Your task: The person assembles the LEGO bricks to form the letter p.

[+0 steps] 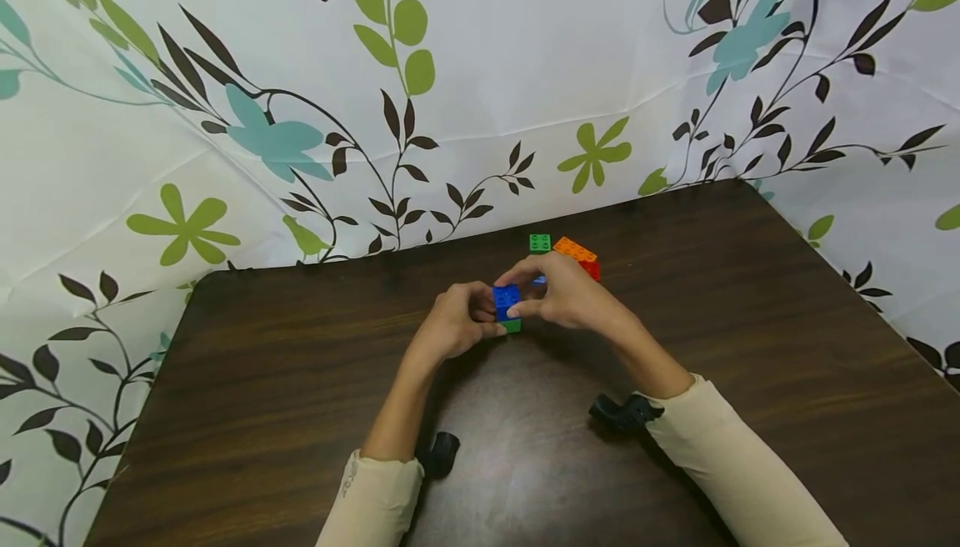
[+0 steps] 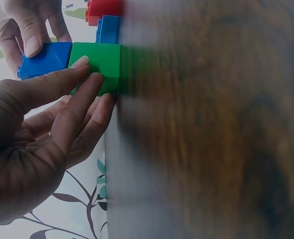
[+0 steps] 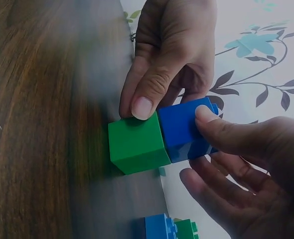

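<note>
Over the middle of the table, a blue toy building block (image 1: pixel 506 297) sits on a green toy building block (image 1: pixel 512 327), one above the other. My left hand (image 1: pixel 450 322) holds the green block low down, its thumb on the near face in the left wrist view. With thumb and fingers my right hand (image 1: pixel 564 290) pinches the blue block (image 3: pixel 184 124) at its sides. In the right wrist view the blue block meets the green block (image 3: pixel 137 144) along a thin seam; whether they are fully pressed together I cannot tell.
Just behind my right hand lie more blocks: a green one (image 1: pixel 540 243), an orange one (image 1: pixel 575 248), a red one (image 1: pixel 592 269) and a lighter blue one (image 2: pixel 108 30), partly hidden. The dark wooden table (image 1: pixel 300 380) ends at a leaf-patterned cloth (image 1: pixel 487 72).
</note>
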Motion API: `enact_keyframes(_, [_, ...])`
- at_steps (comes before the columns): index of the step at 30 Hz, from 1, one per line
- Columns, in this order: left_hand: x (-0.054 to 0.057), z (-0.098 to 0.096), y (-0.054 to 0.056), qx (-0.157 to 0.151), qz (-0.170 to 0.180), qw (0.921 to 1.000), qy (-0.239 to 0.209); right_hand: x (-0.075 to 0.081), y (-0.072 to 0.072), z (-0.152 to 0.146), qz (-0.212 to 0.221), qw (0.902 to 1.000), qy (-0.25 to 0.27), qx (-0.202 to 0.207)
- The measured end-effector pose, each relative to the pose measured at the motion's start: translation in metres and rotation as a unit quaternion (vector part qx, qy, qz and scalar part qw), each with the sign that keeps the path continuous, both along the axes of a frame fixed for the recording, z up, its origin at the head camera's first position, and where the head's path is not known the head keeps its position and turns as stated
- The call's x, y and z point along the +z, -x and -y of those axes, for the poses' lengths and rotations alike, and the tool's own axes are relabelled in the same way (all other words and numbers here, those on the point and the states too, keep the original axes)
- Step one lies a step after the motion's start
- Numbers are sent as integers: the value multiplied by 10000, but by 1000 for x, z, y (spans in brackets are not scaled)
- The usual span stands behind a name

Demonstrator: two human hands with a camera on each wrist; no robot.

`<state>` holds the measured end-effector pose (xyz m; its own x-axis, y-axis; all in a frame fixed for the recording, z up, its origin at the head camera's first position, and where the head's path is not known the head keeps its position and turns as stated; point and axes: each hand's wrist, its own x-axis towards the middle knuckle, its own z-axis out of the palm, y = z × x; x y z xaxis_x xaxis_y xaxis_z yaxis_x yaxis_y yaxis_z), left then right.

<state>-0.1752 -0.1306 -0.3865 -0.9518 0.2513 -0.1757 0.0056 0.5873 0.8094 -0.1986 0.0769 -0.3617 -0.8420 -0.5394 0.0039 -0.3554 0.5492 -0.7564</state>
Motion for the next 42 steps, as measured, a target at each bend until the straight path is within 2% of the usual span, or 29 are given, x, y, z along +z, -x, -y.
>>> enact_keyframes(6, [-2,0,0,-15,-44,10000,-16,-3,3,-3,88,9995,192,226])
enact_keyframes(12, [0,0,0,-3,-78,9999,90,2,9,-15,378,9977,361,430])
enact_keyframes(19, [4,1,-1,-47,-160,9995,258,5,18,-32,234,9985,437,237])
enact_keyframes(23, [7,4,-2,-97,-181,9994,294,4,22,-38,305,9988,388,50])
enact_keyframes(34, [19,3,-7,-81,-510,9984,232,5,27,-50,221,9983,-48,-530])
enact_keyframes(42, [21,-1,-8,-7,-620,9981,48,0,29,-49,112,9956,-570,-741])
